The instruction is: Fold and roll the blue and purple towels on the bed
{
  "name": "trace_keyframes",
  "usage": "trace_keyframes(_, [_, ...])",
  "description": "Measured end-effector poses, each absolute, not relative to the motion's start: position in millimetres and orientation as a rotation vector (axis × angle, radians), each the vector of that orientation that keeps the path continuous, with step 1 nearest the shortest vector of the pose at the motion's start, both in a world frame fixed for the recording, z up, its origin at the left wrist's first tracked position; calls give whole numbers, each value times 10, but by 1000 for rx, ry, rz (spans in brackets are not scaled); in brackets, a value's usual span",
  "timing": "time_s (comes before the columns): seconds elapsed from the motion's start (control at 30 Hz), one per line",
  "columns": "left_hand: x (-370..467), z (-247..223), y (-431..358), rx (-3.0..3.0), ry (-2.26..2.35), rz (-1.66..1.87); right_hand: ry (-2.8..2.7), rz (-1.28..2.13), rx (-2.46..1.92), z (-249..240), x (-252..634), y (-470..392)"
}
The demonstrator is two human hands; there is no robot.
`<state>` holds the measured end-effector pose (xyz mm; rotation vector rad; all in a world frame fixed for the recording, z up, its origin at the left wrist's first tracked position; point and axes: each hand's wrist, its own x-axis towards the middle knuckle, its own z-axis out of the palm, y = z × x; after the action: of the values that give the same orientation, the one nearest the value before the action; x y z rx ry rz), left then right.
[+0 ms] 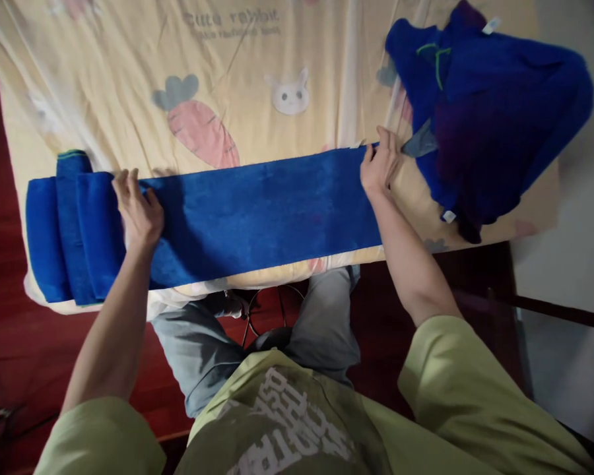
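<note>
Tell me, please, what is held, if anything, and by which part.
The left hand touches the flat blue cloth's left end, the right hand its far right corner; gripping cannot be told.

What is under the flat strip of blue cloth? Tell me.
The flat strip of blue cloth lies on the cream printed sheet, which shows along its long edges. Whatever else is directly beneath is covered and cannot be seen.
</note>
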<state>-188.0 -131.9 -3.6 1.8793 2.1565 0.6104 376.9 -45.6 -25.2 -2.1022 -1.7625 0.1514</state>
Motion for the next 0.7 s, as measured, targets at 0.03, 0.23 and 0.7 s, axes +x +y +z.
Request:
trace_keyframes(0.03, [-1784,-90,-1385,1917,2096,594,-1794,166,-2057,-286,3692,-543])
trace_keyframes(0.23, [-1631,-251,-1437,1779,2076,333,-1892,398,-2090,-432,3669,-748])
trace_keyframes(0.7, [-1655,-249,-2823,1879,2054,496,-1940,378,-2134,-383,4236,-2104])
